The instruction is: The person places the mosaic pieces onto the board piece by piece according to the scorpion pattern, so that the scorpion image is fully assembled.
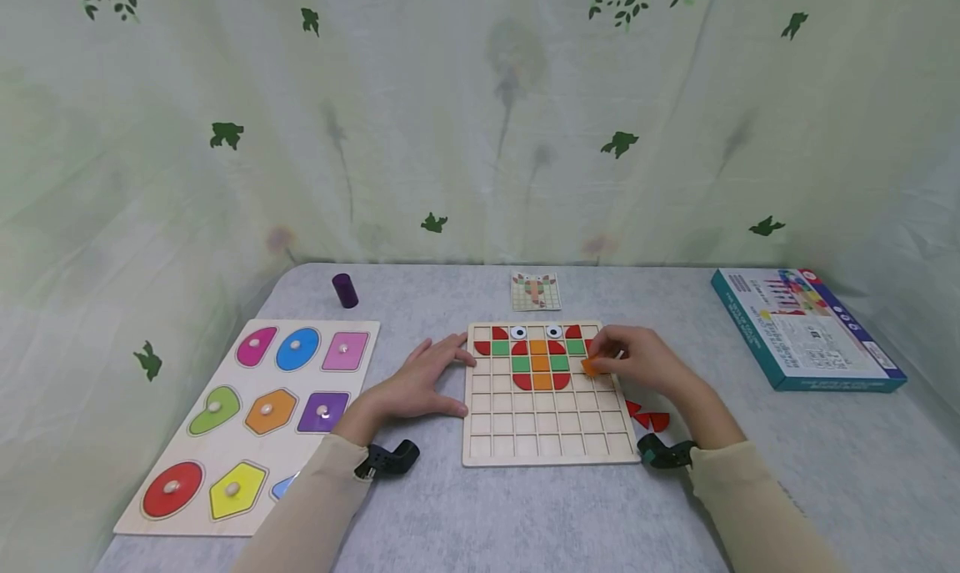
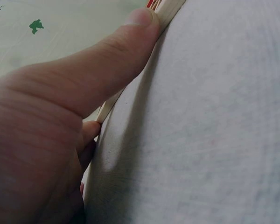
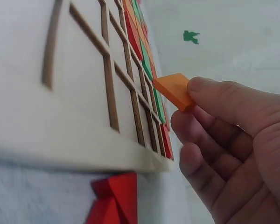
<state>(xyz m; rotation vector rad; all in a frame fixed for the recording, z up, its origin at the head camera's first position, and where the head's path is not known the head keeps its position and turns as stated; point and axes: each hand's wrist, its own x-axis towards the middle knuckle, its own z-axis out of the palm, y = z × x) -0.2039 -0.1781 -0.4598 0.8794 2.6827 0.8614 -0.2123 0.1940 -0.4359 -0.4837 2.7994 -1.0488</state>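
A wooden grid board (image 1: 547, 449) lies in the middle of the table, its upper rows filled with red, green and orange tiles and two eye pieces. My left hand (image 1: 422, 383) rests along the board's left edge, fingers extended; in the left wrist view the thumb (image 2: 116, 51) touches the board's side. Over the board's upper right part, my right hand (image 1: 637, 354) pinches an orange square tile (image 3: 172, 88) between thumb and fingers. The tile is tilted and its far corner hangs near the grid in the right wrist view. Several red pieces (image 1: 660, 422) lie beside the board's right edge.
A pattern card (image 1: 536, 292) lies behind the board. To the left is a knobbed shape puzzle (image 1: 206, 448), partly behind my left forearm, with a dark purple cylinder (image 1: 345, 290) beyond it. A flat box (image 1: 806, 331) lies at the back right.
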